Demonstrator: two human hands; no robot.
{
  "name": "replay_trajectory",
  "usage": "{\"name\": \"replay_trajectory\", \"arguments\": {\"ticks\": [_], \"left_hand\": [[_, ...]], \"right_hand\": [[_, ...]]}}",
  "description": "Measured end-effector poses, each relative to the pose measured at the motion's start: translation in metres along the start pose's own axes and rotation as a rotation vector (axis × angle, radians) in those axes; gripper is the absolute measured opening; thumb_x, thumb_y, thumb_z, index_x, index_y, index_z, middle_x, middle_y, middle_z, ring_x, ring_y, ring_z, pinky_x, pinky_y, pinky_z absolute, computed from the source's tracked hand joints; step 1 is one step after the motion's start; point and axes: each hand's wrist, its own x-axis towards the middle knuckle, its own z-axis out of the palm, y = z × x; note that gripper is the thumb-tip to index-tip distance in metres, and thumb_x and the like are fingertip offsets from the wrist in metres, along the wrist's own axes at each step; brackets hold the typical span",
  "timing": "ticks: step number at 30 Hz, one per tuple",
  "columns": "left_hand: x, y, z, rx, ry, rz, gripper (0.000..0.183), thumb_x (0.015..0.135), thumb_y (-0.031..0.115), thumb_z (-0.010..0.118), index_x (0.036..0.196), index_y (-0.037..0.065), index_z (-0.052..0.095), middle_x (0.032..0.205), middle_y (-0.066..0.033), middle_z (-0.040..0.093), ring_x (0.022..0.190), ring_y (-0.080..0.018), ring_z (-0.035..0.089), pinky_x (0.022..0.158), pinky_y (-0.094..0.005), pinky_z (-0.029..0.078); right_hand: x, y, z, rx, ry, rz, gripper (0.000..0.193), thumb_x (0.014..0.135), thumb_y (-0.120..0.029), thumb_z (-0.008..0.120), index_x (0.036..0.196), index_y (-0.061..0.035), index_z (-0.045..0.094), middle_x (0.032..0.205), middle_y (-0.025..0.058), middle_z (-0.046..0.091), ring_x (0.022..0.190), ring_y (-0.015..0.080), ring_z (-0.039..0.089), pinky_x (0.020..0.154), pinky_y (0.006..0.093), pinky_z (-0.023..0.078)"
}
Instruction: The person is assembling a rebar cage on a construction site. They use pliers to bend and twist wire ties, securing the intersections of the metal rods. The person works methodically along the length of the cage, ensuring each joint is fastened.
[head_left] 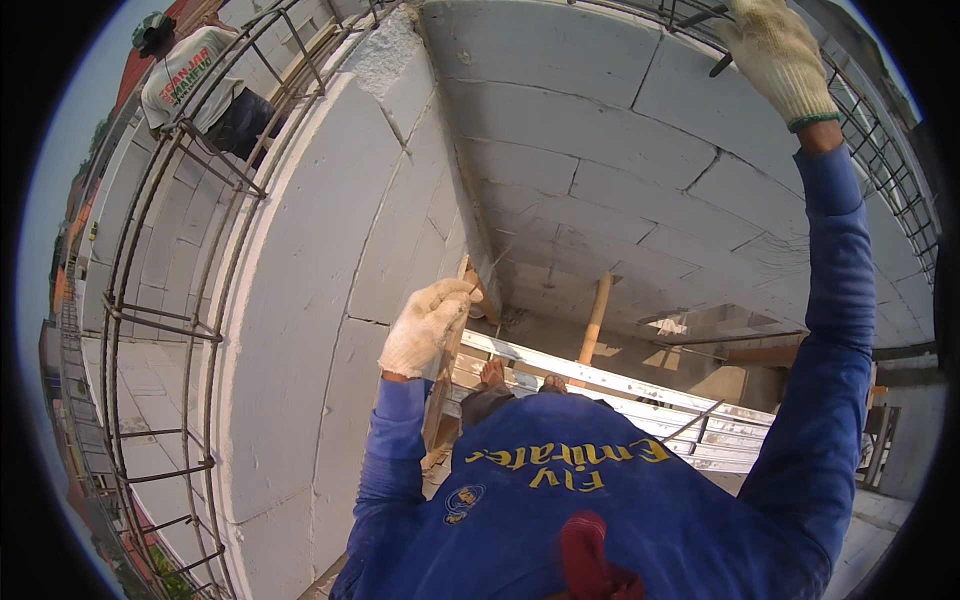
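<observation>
My left hand point(428, 325), in an off-white knitted glove, is raised beside the corner of the grey block wall point(300, 300). Its thumb and fingers are pinched together; anything between them is too small to make out. At the top right, my right hand point(782, 60) wears a matching glove with a green cuff edge. It reaches up to the wall top, its fingers curled around a dark metal bar point(720, 66) whose end sticks out past the glove. The frame edge cuts off part of this grip. Close by runs a rebar cage point(880, 145) along the wall top.
Another rebar cage point(160, 320) lies along the left wall's top. A co-worker point(205, 90) in a white shirt is beyond it. My bare feet point(492, 374) are on white planks point(620, 380). A bamboo pole point(597, 315) rises behind them. Thin wires point(785, 250) show near my right forearm.
</observation>
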Motion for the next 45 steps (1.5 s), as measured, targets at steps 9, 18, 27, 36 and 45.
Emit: {"name": "replay_trajectory", "arguments": {"ticks": [9,18,27,36,45], "left_hand": [[0.045,0.028,0.016,-0.132,-0.270,-0.026,0.039,0.108,0.028,0.067,0.132,-0.001,0.076,0.118,-0.0043,0.076,0.101,-0.0111,0.067,0.088,-0.0240,0.054],[0.042,-0.039,0.022,-0.237,-0.315,-0.215,0.035,0.112,0.025,0.064,0.130,-0.003,0.074,0.089,0.0016,0.062,0.068,-0.0043,0.049,0.059,-0.0213,0.041],[0.114,-0.049,0.074,-1.307,-0.330,-0.267,0.025,0.116,0.022,0.059,0.127,0.002,0.067,0.073,0.0060,0.038,0.054,-0.0069,0.031,0.046,-0.0249,0.028],[0.112,-0.030,0.131,-1.456,-0.182,-0.283,0.026,0.118,0.027,0.053,0.124,0.008,0.069,0.074,0.0056,0.039,0.055,-0.0094,0.033,0.050,-0.0269,0.031],[0.118,-0.039,0.143,-1.674,-0.097,-0.470,0.030,0.119,0.030,0.047,0.119,0.011,0.070,0.075,0.0046,0.045,0.054,-0.0104,0.040,0.048,-0.0275,0.036]], "right_hand": [[-0.216,-0.196,0.028,1.262,-0.863,0.298,0.055,0.114,-0.056,0.050,0.101,-0.0100,0.076,0.083,0.0020,0.071,0.077,0.0202,0.072,0.095,0.0493,0.066],[-0.336,-0.046,0.044,0.579,-0.481,0.927,0.046,0.110,-0.049,0.065,0.124,-0.0071,0.078,0.113,0.0103,0.083,0.108,0.0291,0.078,0.096,0.0412,0.059],[-0.324,-0.175,-0.016,0.824,-0.373,0.856,0.044,0.108,-0.031,0.069,0.147,-0.0099,0.069,0.146,0.0162,0.070,0.127,0.0288,0.073,0.105,0.0418,0.061],[-0.325,-0.276,-0.061,2.076,-0.997,1.096,0.052,0.114,-0.029,0.061,0.150,0.0083,0.061,0.124,0.0159,0.077,0.097,0.0174,0.076,0.086,0.0324,0.064],[-0.348,-0.289,-0.065,2.340,-0.603,1.550,0.053,0.104,-0.007,0.073,0.148,0.0130,0.052,0.115,0.0198,0.074,0.097,0.0230,0.076,0.086,0.0362,0.066]]}}
